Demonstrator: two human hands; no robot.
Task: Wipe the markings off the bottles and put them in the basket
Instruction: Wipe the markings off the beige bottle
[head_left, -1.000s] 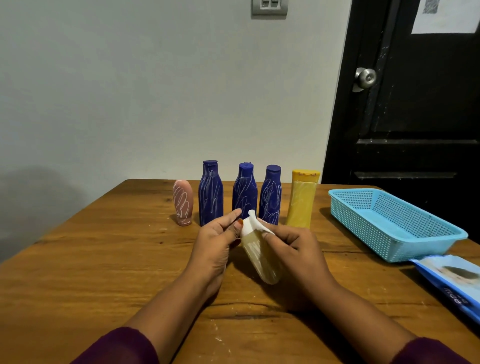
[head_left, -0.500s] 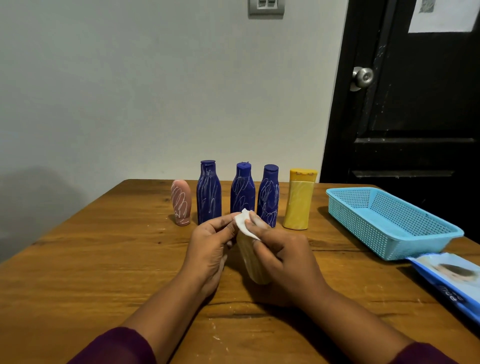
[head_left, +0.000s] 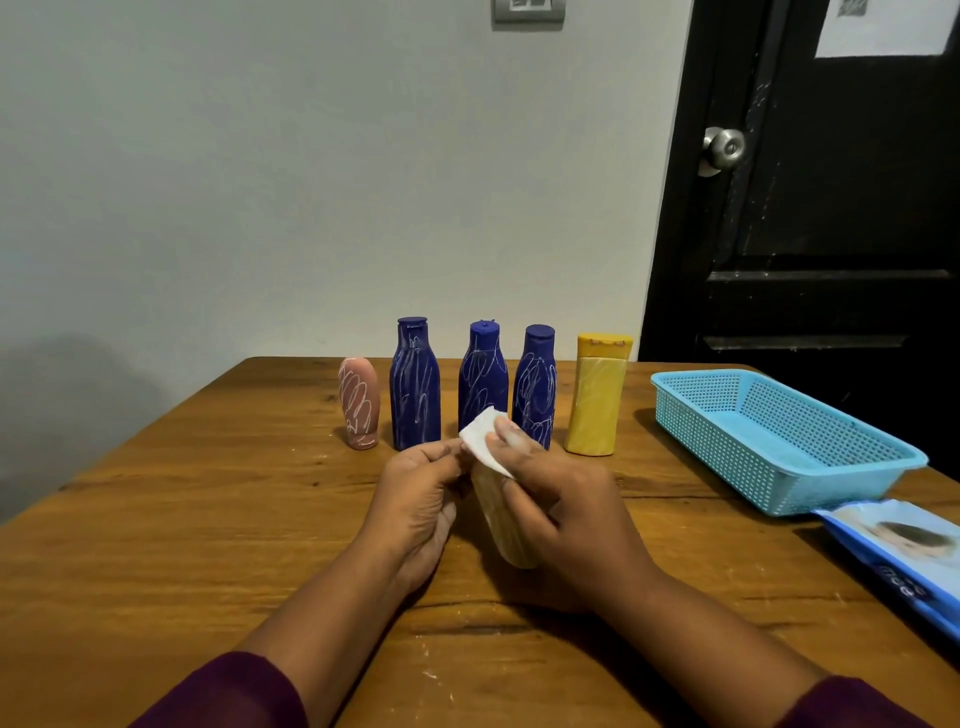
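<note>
Left hand (head_left: 415, 512): fingers curled, pinching the upper end of the tan bottle (head_left: 506, 527).
Right hand (head_left: 569, 514): fingers curled round the tan bottle, pressing a white wipe (head_left: 485, 441) onto its top.
Tan bottle: tilted between both hands, over the counter (head_left: 208, 519).
Wipes pack (head_left: 904, 551): right edge, touching the basket's near corner.
Basket (head_left: 769, 441): blue, right, apart from the hands.
Back row: pink bottle (head_left: 358, 402), three blue bottles (head_left: 482, 382), yellow bottle (head_left: 596, 402), upright, scribbled white.

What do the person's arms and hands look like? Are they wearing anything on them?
The left hand and right hand are bare, with no gloves, and I can't see any rings, watch or bracelets. The forearms are bare too. At the bottom of the picture, a dark purple left sleeve and a matching right sleeve cover the arms higher up.
</note>
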